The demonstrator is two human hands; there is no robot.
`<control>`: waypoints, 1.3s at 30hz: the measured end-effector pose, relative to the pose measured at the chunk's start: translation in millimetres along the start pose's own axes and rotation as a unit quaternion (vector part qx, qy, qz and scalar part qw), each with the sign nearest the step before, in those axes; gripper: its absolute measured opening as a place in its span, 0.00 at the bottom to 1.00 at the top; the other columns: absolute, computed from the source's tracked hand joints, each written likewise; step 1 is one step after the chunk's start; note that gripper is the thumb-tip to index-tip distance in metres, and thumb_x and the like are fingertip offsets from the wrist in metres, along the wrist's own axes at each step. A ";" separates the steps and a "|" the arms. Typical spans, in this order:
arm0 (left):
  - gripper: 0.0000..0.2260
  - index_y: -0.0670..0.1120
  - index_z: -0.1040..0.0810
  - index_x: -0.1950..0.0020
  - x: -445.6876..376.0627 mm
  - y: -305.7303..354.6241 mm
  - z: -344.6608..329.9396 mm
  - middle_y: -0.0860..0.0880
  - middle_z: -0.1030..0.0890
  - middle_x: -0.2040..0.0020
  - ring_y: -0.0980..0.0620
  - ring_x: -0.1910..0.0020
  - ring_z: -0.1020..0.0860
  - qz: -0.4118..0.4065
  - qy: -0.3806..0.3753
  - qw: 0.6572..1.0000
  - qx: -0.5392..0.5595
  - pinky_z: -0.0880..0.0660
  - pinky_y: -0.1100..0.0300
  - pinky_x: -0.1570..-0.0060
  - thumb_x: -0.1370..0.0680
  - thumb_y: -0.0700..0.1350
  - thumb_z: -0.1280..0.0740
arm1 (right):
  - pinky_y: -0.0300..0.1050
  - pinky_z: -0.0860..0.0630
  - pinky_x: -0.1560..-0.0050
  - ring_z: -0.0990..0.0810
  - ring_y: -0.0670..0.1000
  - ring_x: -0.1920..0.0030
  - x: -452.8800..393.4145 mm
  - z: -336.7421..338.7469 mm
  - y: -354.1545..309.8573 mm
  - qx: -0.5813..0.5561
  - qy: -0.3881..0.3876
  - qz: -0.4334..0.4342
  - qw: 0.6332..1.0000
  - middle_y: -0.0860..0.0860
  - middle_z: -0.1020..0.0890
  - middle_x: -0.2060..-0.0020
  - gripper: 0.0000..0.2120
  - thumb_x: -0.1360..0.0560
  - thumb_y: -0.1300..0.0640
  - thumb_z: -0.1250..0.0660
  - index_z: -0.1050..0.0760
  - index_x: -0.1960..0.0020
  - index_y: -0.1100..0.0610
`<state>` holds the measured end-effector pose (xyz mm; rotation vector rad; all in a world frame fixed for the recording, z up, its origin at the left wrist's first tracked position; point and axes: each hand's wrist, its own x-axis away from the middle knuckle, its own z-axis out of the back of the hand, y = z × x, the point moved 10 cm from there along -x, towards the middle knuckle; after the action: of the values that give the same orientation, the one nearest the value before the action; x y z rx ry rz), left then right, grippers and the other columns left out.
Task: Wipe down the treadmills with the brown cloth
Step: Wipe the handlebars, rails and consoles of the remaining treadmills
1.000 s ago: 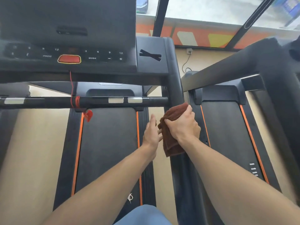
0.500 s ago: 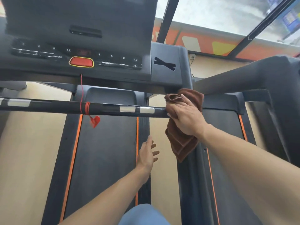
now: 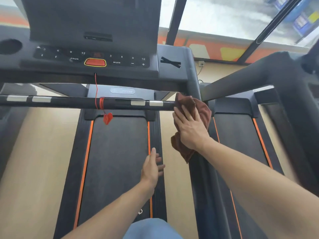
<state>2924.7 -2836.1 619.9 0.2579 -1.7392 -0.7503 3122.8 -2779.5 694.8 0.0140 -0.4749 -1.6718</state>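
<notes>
A pale wood-look floor [image 3: 34, 161] runs under two black treadmills, and a window with an orange-painted band below it fills the far side. Well to the left of the hands and above them, the near treadmill's console [image 3: 93, 57] carries a red stop button [image 3: 95, 62] framed in yellow. A red safety cord [image 3: 96, 90] drops from it to the black crossbar [image 3: 69, 102], with its red clip [image 3: 107, 118] dangling just under the bar. The treadmill belt [image 3: 117, 161], edged in orange stripes, lies beneath the left hand [image 3: 151, 168]. That hand hangs free above the belt's right rail, fingers loosely spread, holding nothing and touching nothing. Up and to its right, the right hand [image 3: 190, 130] lies flat with straight fingers over the brown cloth [image 3: 201, 109], pressing it against the upright post [image 3: 193, 80] where the crossbar's right end meets it. The cloth's top bunches just beyond the fingertips, and its loose lower end hangs down past the wrist. Further right of that hand sits the second treadmill's belt [image 3: 238, 140], with its dark handrail [image 3: 250, 76] slanting upward.
</notes>
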 end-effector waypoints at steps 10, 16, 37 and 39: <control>0.23 0.46 0.27 0.31 70.1 -67.5 -22.9 0.47 0.22 0.35 0.46 0.41 0.20 0.012 -0.026 0.999 -0.043 0.24 0.46 0.35 0.14 0.60 0.47 | 0.55 0.30 0.37 0.17 0.56 0.48 173.1 -38.9 -113.3 0.093 -0.179 0.164 0.965 0.52 0.14 0.50 0.17 0.16 0.49 0.43 0.17 0.46 0.56; 0.29 0.51 0.18 0.41 97.7 -137.6 -25.0 0.48 0.14 0.44 0.47 0.44 0.17 0.007 -0.008 0.999 -0.049 0.21 0.45 0.37 0.25 0.72 0.40 | 0.58 0.31 0.30 0.27 0.57 0.27 258.1 -47.4 -114.4 -0.142 0.031 -0.015 0.989 0.53 0.24 0.28 0.19 0.25 0.51 0.37 0.20 0.36 0.49; 0.14 0.50 0.22 0.36 217.9 -286.9 -52.2 0.54 0.18 0.44 0.54 0.45 0.19 0.056 -0.095 0.970 -0.219 0.22 0.54 0.39 0.18 0.55 0.33 | 0.56 0.15 0.47 0.13 0.53 0.54 478.0 -190.3 -94.9 -0.758 0.018 -0.441 0.481 0.52 0.12 0.53 0.06 0.24 0.54 0.24 0.18 0.49 0.50; 0.22 0.47 0.29 0.28 218.0 -292.1 -62.6 0.55 0.19 0.42 0.54 0.44 0.20 0.067 -0.106 0.964 -0.235 0.23 0.55 0.37 0.18 0.56 0.33 | 0.56 0.15 0.49 0.12 0.55 0.53 491.6 -188.6 -93.0 -0.807 0.049 -0.425 0.408 0.54 0.12 0.52 0.09 0.24 0.56 0.23 0.18 0.45 0.55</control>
<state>2855.0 -3199.3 623.1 -0.2710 -1.6985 -1.0913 3005.6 -3296.0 621.3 -1.2629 1.7383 -2.3818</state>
